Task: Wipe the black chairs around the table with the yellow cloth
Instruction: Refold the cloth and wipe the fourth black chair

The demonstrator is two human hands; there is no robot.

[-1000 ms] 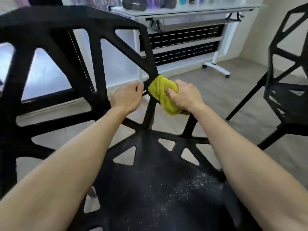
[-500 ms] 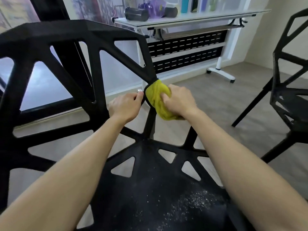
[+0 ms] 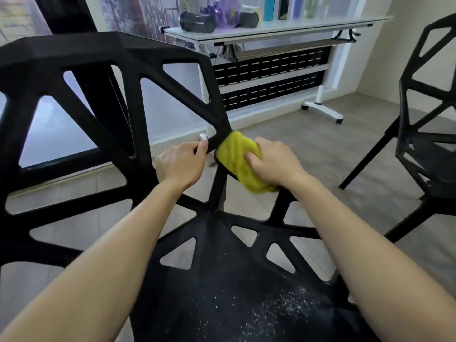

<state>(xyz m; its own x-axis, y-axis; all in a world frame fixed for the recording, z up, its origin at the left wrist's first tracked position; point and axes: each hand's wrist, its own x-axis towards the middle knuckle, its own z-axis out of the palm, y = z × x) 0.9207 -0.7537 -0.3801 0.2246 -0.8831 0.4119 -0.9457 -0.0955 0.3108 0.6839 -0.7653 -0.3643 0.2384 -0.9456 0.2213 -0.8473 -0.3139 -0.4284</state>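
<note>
Head view shows the right hand, its grip clamped on the bunched yellow cloth, which is pressed around a strut of the near black chair where backrest meets armrest. The left hand has its grip closed on the same strut, just beside the cloth. To wipe well, I judge the cloth should stay wrapped fully around the bar and slide along it while the other grip steadies the frame. White specks below the grips, on the seat, still need wiping.
</note>
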